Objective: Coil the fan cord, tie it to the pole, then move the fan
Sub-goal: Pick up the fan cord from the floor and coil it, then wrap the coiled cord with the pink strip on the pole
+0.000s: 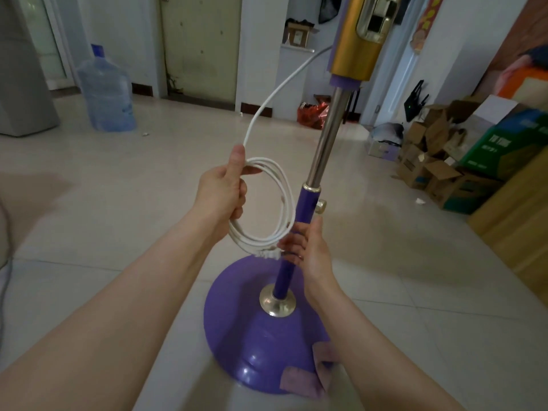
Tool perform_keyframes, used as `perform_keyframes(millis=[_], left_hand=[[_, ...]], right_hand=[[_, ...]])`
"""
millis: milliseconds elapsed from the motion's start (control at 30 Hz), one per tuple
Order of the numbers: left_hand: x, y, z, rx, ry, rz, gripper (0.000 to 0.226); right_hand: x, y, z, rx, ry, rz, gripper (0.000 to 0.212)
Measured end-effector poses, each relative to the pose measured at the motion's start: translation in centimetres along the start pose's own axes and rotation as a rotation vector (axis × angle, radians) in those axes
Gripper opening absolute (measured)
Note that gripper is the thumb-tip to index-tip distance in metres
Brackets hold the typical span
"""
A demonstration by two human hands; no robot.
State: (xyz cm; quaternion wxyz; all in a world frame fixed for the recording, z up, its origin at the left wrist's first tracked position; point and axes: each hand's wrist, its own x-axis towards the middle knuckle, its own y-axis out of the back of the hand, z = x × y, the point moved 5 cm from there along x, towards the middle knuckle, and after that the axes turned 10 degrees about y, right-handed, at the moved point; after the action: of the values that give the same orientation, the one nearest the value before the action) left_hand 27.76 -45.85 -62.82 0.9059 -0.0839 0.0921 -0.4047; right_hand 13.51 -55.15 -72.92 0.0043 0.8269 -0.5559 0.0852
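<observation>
A standing fan rises in front of me: a round purple base (237,330), a purple lower pole (307,203), a steel upper pole (329,134) and a gold control housing (355,43). The white cord (284,188) is wound into several loops left of the pole. My left hand (225,191) grips the top of the coil, thumb pressed on it. One strand runs up from there to the housing. My right hand (308,250) wraps the purple pole and pinches the coil's bottom, where the white plug hangs.
A large blue water jug (105,93) stands at the back left beside a grey appliance (23,84). Cardboard boxes (439,167) are piled along the right wall. A red bag (311,115) lies behind the pole. Pale floor tiles spread around the base.
</observation>
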Motion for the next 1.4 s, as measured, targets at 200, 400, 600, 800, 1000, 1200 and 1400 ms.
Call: perform_keyframes(millis=[200, 400, 600, 800, 1000, 1200, 1400], left_hand=[[-0.3, -1.2, -1.7, 0.142, 0.046, -0.022, 0.055], [-1.1, -3.6, -3.6, 0.187, 0.083, -0.058, 0.057], [-1.8, -4.7, -3.9, 0.249, 0.101, -0.088, 0.059], [-2.5, -5.3, -4.0, 0.324, 0.127, -0.117, 0.062], [-2.5, -5.8, -4.2, 0.318, 0.134, -0.149, 0.063], [-2.4, -6.4, -4.6, 0.296, 0.151, -0.184, 0.063], [-1.9, -6.0, -4.6, 0.304, 0.159, -0.182, 0.064]], right_hand=[[-2.0, 2.9, 4.4, -0.266, -0.073, -0.063, 0.047], [-2.5, 5.7, 7.3, -0.303, -0.084, -0.061, 0.039], [-2.4, 8.3, 10.7, -0.476, -0.163, -0.132, 0.034], [-3.9, 10.4, 15.5, -0.778, -0.322, -0.345, 0.025], [-5.3, 12.5, 19.1, -1.020, -0.453, -0.517, 0.032], [-7.1, 12.6, 22.0, -1.172, -0.476, -0.579, 0.033], [-5.0, 11.1, 19.0, -1.228, -0.203, -0.433, 0.027]])
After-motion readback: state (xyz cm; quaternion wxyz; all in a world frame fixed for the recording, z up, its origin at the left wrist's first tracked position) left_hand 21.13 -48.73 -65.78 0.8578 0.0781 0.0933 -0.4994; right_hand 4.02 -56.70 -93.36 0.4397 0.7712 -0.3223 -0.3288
